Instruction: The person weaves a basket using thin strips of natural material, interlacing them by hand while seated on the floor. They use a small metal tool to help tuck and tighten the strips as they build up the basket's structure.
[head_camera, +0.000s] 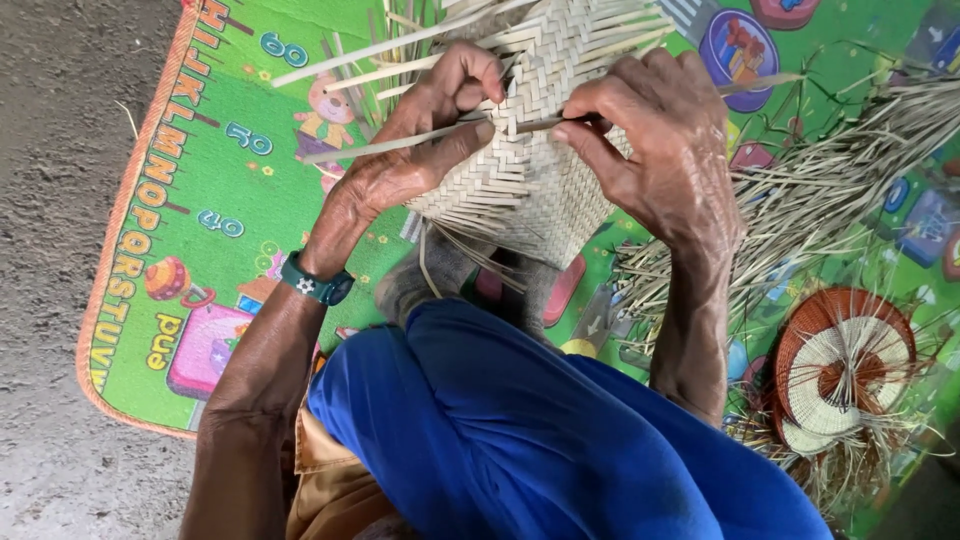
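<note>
A half-woven basket (530, 185) of pale flat strips is held up in front of me, its loose strip ends fanning out at the top. My left hand (425, 140) grips its left side, thumb pressing a long loose strip (385, 147) against the weave. My right hand (655, 135) holds the right side, thumb and forefinger pinching a strip at the basket's middle. A teal watch (315, 282) is on my left wrist. My bent knee in blue cloth (520, 420) sits below the basket.
A bright green play mat (215, 200) with printed letters and pictures covers the ground; bare grey floor (50, 200) lies to its left. A bundle of dry strips (830, 180) lies at the right. A round red-and-white woven piece (845, 365) rests at lower right.
</note>
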